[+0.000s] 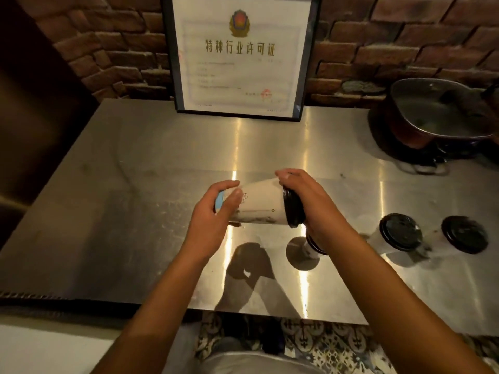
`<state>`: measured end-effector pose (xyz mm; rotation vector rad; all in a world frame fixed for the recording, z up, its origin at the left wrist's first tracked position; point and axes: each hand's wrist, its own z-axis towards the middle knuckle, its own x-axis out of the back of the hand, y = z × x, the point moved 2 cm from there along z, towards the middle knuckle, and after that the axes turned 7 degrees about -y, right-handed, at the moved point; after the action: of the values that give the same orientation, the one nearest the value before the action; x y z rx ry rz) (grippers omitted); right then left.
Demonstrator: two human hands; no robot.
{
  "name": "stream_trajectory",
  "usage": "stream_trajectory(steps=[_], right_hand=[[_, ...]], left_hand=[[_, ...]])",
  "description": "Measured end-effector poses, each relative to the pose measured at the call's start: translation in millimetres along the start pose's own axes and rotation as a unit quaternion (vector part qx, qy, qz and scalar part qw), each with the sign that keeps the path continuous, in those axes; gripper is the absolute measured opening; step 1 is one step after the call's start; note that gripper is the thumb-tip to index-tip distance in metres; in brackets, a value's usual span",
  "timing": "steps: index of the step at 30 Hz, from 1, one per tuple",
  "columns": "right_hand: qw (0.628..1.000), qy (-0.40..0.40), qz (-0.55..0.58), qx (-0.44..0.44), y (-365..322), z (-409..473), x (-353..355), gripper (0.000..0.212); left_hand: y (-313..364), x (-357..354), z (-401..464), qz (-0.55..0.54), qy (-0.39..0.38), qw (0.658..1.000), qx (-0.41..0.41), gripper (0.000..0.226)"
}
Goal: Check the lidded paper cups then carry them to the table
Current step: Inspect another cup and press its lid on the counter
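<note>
Tipping on its side above the brushed steel counter [151, 163] is a white paper cup with a black plastic lid [259, 205], held up in the air between both hands! The left hand [213, 214] is wrapped around the cup's base end, fingers curled over the top and thumb across the printed side, right by a blue patch at the bottom. The right hand [310, 201] is clamped over the lid end, fingers reaching across the upper rim of the cup, palm covering the black lid, which faces right. So the cup lies nearly level, base to the left, lid to the right, clear of the counter, its shadow falling on the steel below.

Down on the counter, just under the right wrist, stands a second lidded white cup [313, 245], mostly hidden by the arm. Further right stand two more: a third white cup with a black lid [399, 233] and, just beside it, a fourth white cup with a black lid [464, 234], both upright.

At the back, a black-framed certificate with gold lettering [240, 55] leans against the red brick wall [108, 44]. Far right, a dark round metal pot [437, 112] sits on a burner.
</note>
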<state>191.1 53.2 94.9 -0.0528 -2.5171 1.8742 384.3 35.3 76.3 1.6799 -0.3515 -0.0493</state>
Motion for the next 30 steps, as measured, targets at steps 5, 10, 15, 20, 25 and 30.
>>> stream_trajectory(steps=[5,10,15,20,25,30], right_hand=[[0.998,-0.025,-0.022,0.061,-32.2,-35.3,15.5,0.042],[0.996,-0.032,0.085,0.023,-44.2,-62.5,33.7,0.043],[0.977,-0.090,0.189,-0.042,-51.0,-79.9,42.9,0.060],[0.980,-0.067,0.185,-0.011,-54.3,-85.6,42.3,0.049],[0.986,-0.018,0.166,0.031,-56.1,-83.7,30.7,0.031],[0.977,0.038,-0.028,0.206,-50.9,-81.5,18.8,0.042]], left_hand=[[45.6,-20.0,-19.5,0.019,0.034,0.997,-0.061,0.057],[67.9,-33.0,-42.2,0.034,0.006,0.989,-0.146,0.042],[88.4,-43.4,-52.0,0.101,-0.011,0.952,-0.288,0.037],[87.2,-47.2,-46.3,0.124,0.006,0.930,-0.345,0.028],[88.1,-46.5,-44.8,0.045,0.041,0.971,-0.232,0.014],[92.3,-41.9,-29.7,-0.193,-0.016,0.981,-0.019,0.034]])
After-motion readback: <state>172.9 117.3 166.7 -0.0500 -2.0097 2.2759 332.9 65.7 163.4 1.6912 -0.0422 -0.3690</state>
